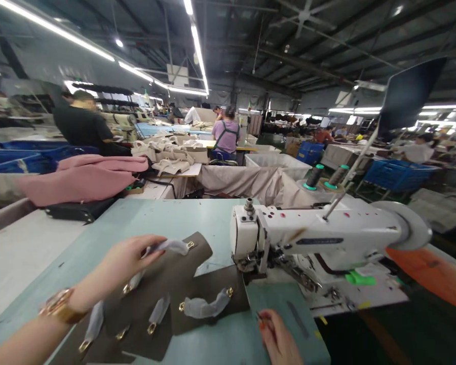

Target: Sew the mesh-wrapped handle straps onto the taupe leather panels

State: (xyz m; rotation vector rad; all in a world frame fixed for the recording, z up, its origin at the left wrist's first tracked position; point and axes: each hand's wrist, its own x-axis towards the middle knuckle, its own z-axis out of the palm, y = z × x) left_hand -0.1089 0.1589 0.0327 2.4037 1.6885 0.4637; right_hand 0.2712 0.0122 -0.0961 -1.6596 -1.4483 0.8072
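My left hand (139, 258), a gold watch on its wrist, reaches over the dark grey-brown panels (190, 284) on the table. Its fingers are closed on the left end of a handle wrapped in whitish film (177, 246), which has gold hardware at its right end. A second wrapped handle (207, 306), with a gold fitting at each end, lies on the panel nearest the sewing machine (307, 228). More film-wrapped handles lie under and below my left arm. By the table's front edge, my right hand (277, 334) is closed in a pinch; a small dark tip shows at its fingers.
The machine stands at the right, with thread cones (314, 177) behind it. Pink fabric (87, 175) lies on a black object at the left. Behind are piled beige pieces (171, 152), a white bin (277, 162), blue crates (401, 175) and several seated people.
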